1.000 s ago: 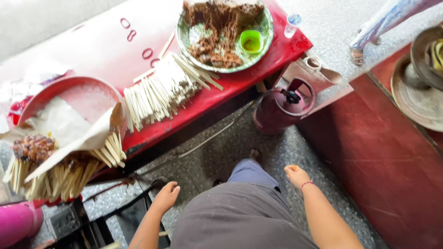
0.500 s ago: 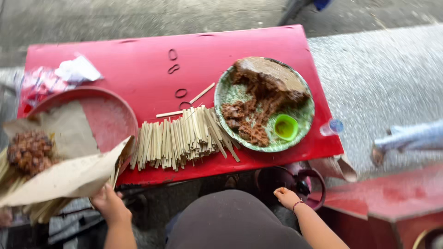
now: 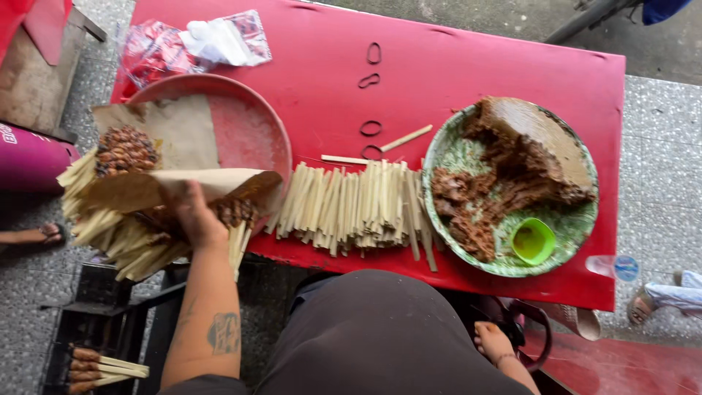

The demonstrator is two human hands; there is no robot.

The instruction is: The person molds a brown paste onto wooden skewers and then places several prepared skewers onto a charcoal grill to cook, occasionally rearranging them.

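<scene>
— Skewers [image 3: 124,150], meat-loaded, already stacked on brown paper [image 3: 175,132] across the round pink tray [image 3: 252,132]. Left hand [image 3: 191,216] closed on that bundle at the tray's near edge.

— Still plenty of bare sticks [image 3: 351,208] in a pale row on the red surface [image 3: 475,66]; lumpy brown mince [image 3: 475,212] heaped in the green plate [image 3: 578,227]. Right hand [image 3: 491,340] low, empty, loosely open.

Counts, from where I stand:
- red table [image 3: 468,66]: one
- black rubber bands [image 3: 371,129]: four, loose on tabletop
- green patterned plate [image 3: 578,227]: one
- small green cup [image 3: 532,241]: one, on plate
- pink round tray [image 3: 248,132]: one
- loose bamboo sticks [image 3: 351,208]: one big heap, too many to count; two strays above it
- crumpled plastic bags [image 3: 194,44]: one cluster
- person's hands: two, left hand [image 3: 191,219], right hand [image 3: 491,341]
</scene>
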